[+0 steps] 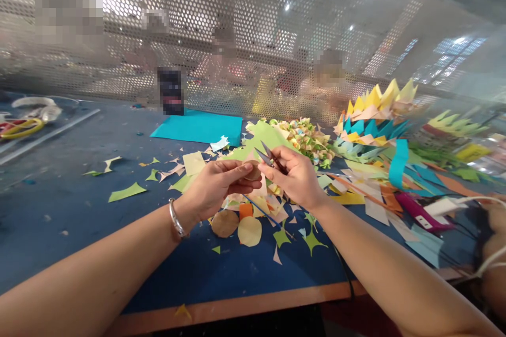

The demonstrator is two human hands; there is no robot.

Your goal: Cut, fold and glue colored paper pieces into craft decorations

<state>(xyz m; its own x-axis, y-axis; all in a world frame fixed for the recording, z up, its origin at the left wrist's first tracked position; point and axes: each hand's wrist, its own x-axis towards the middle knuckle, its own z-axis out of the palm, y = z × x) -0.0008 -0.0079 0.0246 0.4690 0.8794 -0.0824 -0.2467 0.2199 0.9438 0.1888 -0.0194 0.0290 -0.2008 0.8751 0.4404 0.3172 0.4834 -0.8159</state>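
Between the thumb and fingers of my left hand (227,178) is a small round brown paper piece (253,171). My right hand (294,174) grips dark scissors (270,158), their blades parted and pointing up and left, and its fingertips are close to the brown piece. Just below my hands lie a brown disc (225,223) and a pale yellow disc (250,231), with an orange piece (245,211) between them. Green and pink paper scraps (282,238) surround them. Behind my hands is a light green sheet (264,137).
A turquoise sheet (201,127) and a dark phone (172,90) stand before a perforated metal screen (245,63). Stacked zigzag paper strips (375,116) and a purple power strip (422,212) with cables are at the right. Yellow-handled scissors (23,128) lie far left.
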